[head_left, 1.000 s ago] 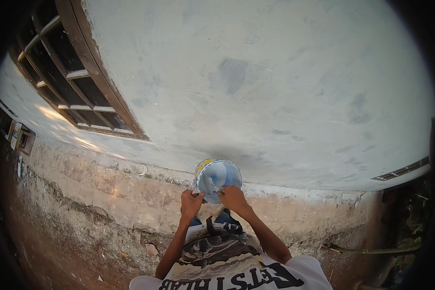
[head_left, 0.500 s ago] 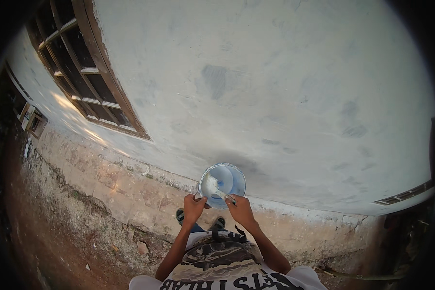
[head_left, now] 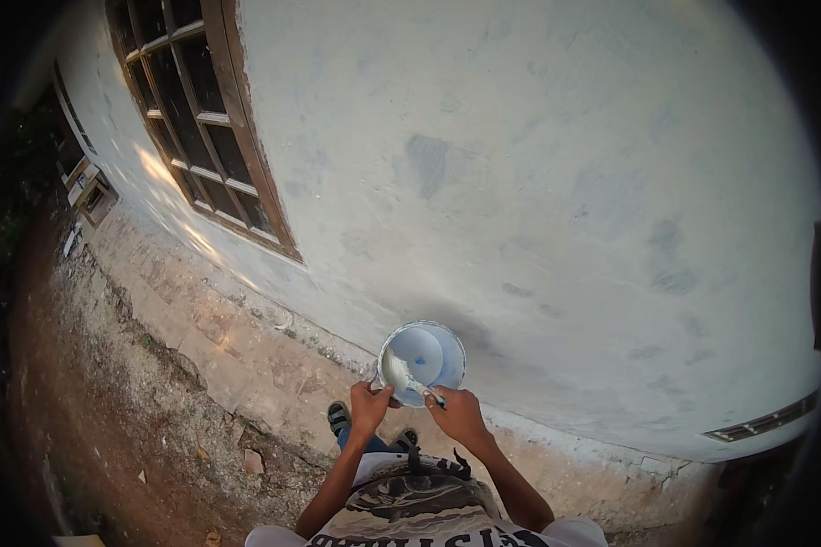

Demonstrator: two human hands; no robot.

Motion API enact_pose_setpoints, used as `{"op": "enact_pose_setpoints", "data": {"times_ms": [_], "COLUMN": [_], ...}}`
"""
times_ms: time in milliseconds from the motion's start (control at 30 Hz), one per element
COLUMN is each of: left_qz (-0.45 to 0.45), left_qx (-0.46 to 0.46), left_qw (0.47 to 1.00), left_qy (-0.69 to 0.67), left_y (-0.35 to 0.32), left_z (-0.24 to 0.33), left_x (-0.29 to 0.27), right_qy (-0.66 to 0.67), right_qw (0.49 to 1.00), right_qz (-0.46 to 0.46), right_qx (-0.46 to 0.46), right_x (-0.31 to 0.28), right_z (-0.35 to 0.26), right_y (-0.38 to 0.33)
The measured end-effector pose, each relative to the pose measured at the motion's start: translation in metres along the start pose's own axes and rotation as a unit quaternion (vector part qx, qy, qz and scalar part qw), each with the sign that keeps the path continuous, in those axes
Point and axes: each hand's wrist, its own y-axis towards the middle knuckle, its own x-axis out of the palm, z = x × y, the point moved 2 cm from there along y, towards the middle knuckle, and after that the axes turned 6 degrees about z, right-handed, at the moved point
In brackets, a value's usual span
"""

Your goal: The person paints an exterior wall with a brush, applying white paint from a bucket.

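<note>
A round bucket (head_left: pixel 449 360), pale blue inside with a paint-smeared rim, is held in front of my body beside the wall. My left hand (head_left: pixel 370 407) grips its near left rim, the thumb over the edge. Closed round the handle of a paintbrush (head_left: pixel 398 370) is my right hand (head_left: pixel 459 417), at the near right of the bucket. The brush's wide, whitish head lies inside, against the bucket's left wall. A little pale liquid seems to be at the bottom, though its depth cannot be made out.
A whitish wall (head_left: pixel 556 201) with grey patches rises ahead. At the left is a brown-framed window (head_left: pixel 205 128). A paved ledge (head_left: pixel 237 342) runs along the wall's foot, with rough soil beyond its broken edge. A small wooden stand (head_left: pixel 87 190) is far left.
My view has turned a little, so the window and wall sit further right. The bucket shows slightly lower, and both hands keep their hold on bucket and paintbrush.
</note>
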Motion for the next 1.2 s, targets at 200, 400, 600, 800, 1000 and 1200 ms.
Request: {"op": "enact_pose_setpoints", "data": {"times_ms": [200,400,600,800,1000,1200], "left_qz": [0.023,0.028,0.033,0.021,0.023,0.021], "left_qx": [-0.002,-0.035,-0.026,-0.004,0.006,-0.020], "left_qw": [0.999,0.994,0.993,0.998,0.997,0.997], "left_qy": [-0.026,-0.099,-0.112,-0.063,-0.075,-0.074], "left_y": [0.001,0.008,0.022,0.040,0.054,0.067], "left_z": [0.004,0.006,0.016,0.036,0.053,0.049], "left_x": [-0.004,-0.019,-0.033,-0.049,-0.058,-0.072], "right_qy": [-0.112,-0.248,-0.214,-0.202,-0.205,-0.088], "right_qw": [0.990,0.952,0.944,0.941,0.938,0.953], "right_qz": [-0.054,-0.069,-0.062,-0.012,-0.012,-0.026], "right_qx": [-0.063,-0.168,-0.245,-0.269,-0.280,-0.290], "right_x": [-0.006,-0.007,0.008,0.018,0.038,0.013], "right_z": [-0.012,-0.021,-0.043,-0.062,-0.067,-0.098], "right_y": [0.016,0.036,0.045,0.062,0.070,0.093]}}
